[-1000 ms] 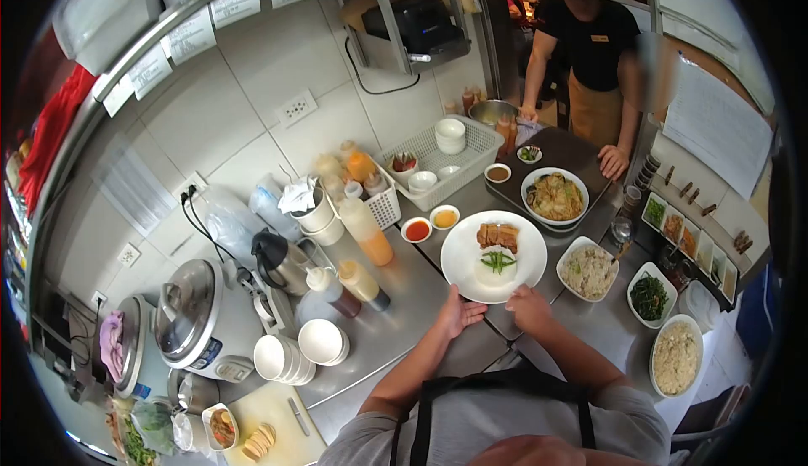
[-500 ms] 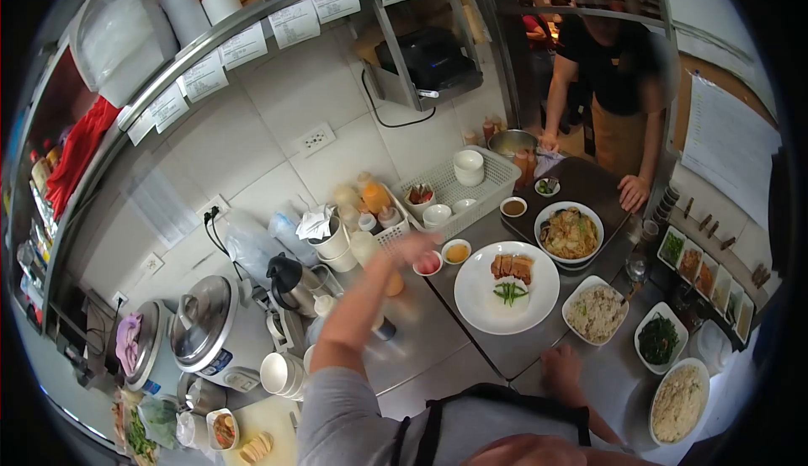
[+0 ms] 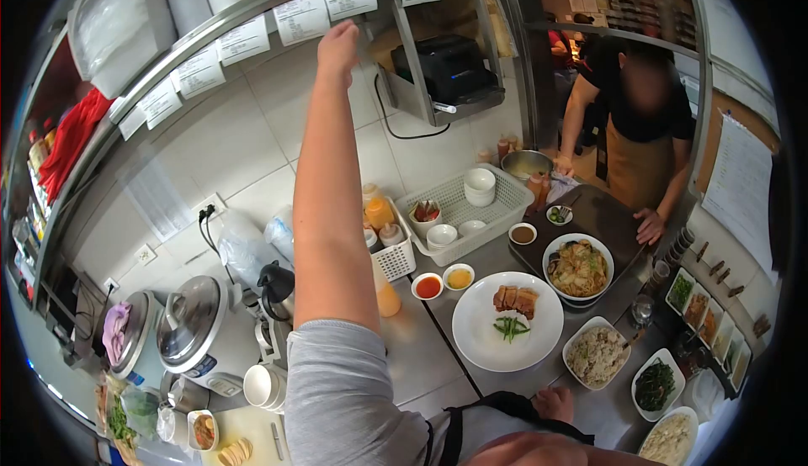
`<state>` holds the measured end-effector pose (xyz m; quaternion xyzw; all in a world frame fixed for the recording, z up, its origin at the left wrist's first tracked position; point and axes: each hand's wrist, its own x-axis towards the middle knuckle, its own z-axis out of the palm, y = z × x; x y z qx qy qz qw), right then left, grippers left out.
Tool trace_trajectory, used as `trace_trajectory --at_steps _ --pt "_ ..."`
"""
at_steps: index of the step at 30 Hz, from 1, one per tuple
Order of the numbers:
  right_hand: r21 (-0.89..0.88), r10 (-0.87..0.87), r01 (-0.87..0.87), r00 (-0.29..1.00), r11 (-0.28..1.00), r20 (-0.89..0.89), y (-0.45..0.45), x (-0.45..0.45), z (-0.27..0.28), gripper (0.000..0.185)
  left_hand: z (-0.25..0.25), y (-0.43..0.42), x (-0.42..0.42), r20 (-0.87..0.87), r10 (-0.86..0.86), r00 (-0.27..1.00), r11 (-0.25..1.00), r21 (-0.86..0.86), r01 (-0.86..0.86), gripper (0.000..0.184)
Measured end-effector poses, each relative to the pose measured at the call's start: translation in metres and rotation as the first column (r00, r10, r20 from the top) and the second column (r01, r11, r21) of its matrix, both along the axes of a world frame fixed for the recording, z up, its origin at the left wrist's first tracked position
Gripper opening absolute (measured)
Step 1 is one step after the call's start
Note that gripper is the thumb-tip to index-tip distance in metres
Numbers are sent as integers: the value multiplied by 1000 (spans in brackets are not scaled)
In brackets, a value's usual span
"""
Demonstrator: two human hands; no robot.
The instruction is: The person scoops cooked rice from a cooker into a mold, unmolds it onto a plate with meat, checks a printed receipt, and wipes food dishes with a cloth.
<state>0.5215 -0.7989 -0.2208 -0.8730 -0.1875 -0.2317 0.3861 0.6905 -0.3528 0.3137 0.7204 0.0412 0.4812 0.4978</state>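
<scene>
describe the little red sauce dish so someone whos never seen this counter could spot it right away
On the steel counter, find the large round white plate with sliced meat. Off its upper-left edge in the picture sit two small white dishes. Pick the left one, holding red sauce; its right-hand neighbour holds yellow-orange sauce.

Two lidded cookers seen at left: a large one (image 3: 200, 331), and a smaller one (image 3: 145, 352) with a purple cloth (image 3: 116, 331) draped over it. Knife (image 3: 277, 442) and pale slices (image 3: 235, 452) laid on a cutting board (image 3: 252, 424). Red cloth (image 3: 74, 148) hung by the shelving. Black device (image 3: 450, 71) held in a metal wall rack. White bowls (image 3: 480, 187) stacked inside a perforated basket (image 3: 431, 244). Noodle bowl (image 3: 577, 267) set at a dark tray (image 3: 581, 214); a hand placed near the tray's far edge by an aproned co-worker (image 3: 644, 150). Written sheet (image 3: 739, 188) mounted at right.
</scene>
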Motion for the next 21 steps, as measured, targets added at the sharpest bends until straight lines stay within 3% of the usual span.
trace_trajectory --at_steps 4,7,12,17,19,21 --pt "40 -36 35 999 999 12 1 -3 4 12 12 -4 26 181 3 983 1000 4 -4 34" --pt "56 -25 25 1000 998 -8 -1 -3 6 12 10 -11 29 298 -173 939 969 -122 217 34" --pt "34 5 -4 1000 999 -19 -3 -4 10 12 -11 -22 26 351 -231 908 936 -173 305 32" --pt "-115 80 -102 979 988 -185 -9 -2 15 10 -102 -49 -9 246 -504 828 817 -175 550 35" --pt "-215 124 -177 963 960 -239 -16 -2 33 11 -145 -74 -46 128 -529 839 811 -214 544 41" --pt "-334 -44 -126 888 934 -459 -25 -5 32 13 -185 -87 -88 54 -589 806 782 -216 585 49"
